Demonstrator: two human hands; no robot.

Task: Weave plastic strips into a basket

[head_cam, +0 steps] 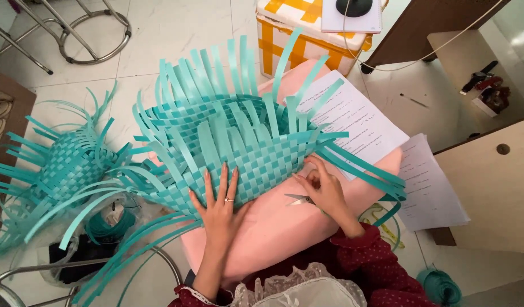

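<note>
- The half-woven teal basket (pixel 228 142) is lying on its side on a pink cushion (pixel 284 222) over the person's lap, its checkered base and lower wall already plaited tight.
- Many loose strip ends (pixel 216 62) are sticking up and outward from the rim, so the upper wall and edge are looking unfinished.
- The left hand (pixel 219 207) is pressing flat on the woven part with fingers spread, its grip apart and closed on nothing.
- The right hand (pixel 324 190) is working at the basket's right edge, its grip pinching together on a teal strip, with small scissors (pixel 299 199) lying just under it.
- Long strips (pixel 364 170) are trailing off to the right, apparently waiting to be woven in or trimmed.
- A second woven piece (pixel 69 165) of the same teal is sitting on the floor to the left, likewise bristling with loose ends.
- Printed sheets (pixel 358 122) are lying beside the cushion.
</note>
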